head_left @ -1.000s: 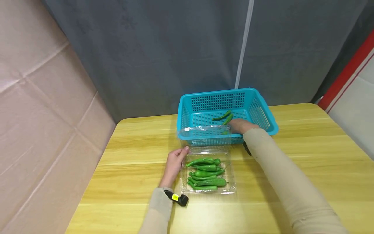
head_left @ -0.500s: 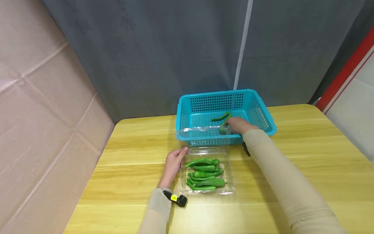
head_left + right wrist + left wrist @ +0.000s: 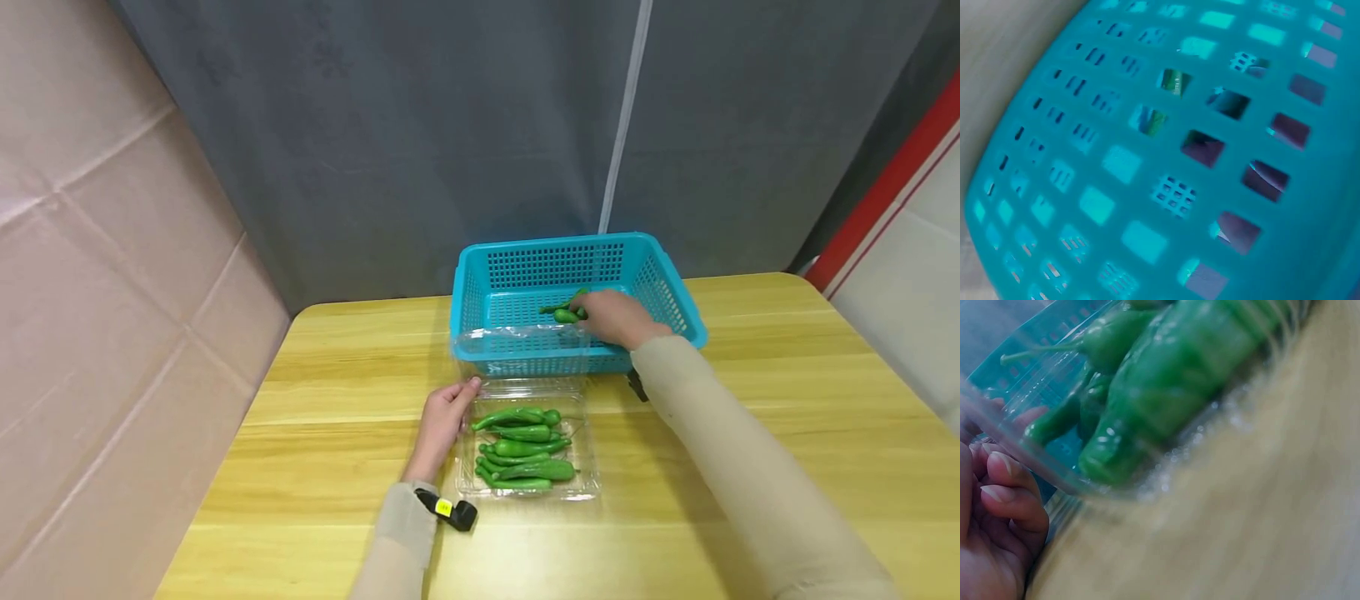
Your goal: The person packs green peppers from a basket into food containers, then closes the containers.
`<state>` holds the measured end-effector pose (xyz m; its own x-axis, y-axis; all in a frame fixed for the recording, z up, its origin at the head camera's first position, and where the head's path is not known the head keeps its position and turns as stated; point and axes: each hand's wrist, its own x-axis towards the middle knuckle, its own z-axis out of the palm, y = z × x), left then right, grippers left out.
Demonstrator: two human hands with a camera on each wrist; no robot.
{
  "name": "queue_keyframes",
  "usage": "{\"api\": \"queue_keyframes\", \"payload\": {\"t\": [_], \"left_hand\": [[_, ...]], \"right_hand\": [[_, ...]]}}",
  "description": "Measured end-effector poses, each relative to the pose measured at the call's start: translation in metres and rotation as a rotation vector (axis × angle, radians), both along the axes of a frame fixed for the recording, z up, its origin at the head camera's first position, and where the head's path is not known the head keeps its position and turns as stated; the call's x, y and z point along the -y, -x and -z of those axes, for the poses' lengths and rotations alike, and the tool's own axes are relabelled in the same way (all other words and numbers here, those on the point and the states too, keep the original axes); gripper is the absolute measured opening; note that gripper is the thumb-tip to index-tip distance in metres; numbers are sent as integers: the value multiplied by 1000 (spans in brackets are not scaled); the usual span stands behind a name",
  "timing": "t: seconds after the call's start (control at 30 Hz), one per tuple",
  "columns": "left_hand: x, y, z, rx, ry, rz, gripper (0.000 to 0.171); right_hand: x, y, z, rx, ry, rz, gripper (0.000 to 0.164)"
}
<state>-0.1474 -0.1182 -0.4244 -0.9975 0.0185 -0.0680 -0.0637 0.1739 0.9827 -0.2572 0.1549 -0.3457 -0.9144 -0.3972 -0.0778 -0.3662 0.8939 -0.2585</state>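
A clear plastic clamshell container lies with its lid raised against the front of a blue basket. Several green peppers fill its tray, crosswise; they show large through the plastic in the left wrist view. My left hand holds the container's left edge near the hinge, thumb on top, fingers curled beside the wall. Inside the basket, my right hand pinches a green pepper, its stem end hidden by the fingers. Another thin green pepper lies just behind it.
The basket's perforated wall fills the right wrist view and mostly hides the right hand there. Container and basket stand on a wooden table. A grey curtain hangs behind, and a pale sheet covers the left side.
My right hand has pulled back slightly and lifted within the basket, and a pepper now sits crosswise at its fingertips. The left hand keeps its hold on the container.
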Motion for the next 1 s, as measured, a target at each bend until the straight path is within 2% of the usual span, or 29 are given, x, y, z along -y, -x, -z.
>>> {"api": "queue_keyframes", "payload": {"t": [0.27, 0.43, 0.53, 0.83, 1.0], "left_hand": [[-1, 1, -2, 5, 0, -5, 36], [-1, 1, -3, 5, 2, -4, 38], [-1, 1, -3, 5, 8, -1, 37], [0, 0, -4, 18, 10, -1, 41], [3, 3, 5, 27, -11, -7, 43]], "right_hand": [[-3, -12, -12, -123, 4, -5, 31], [-7, -21, -21, -246, -12, 34, 29], [-8, -28, -27, -296, 15, 54, 29], [-8, -59, -43, -383, 106, 87, 36], [-6, -78, -48, -410, 135, 89, 38]]}}
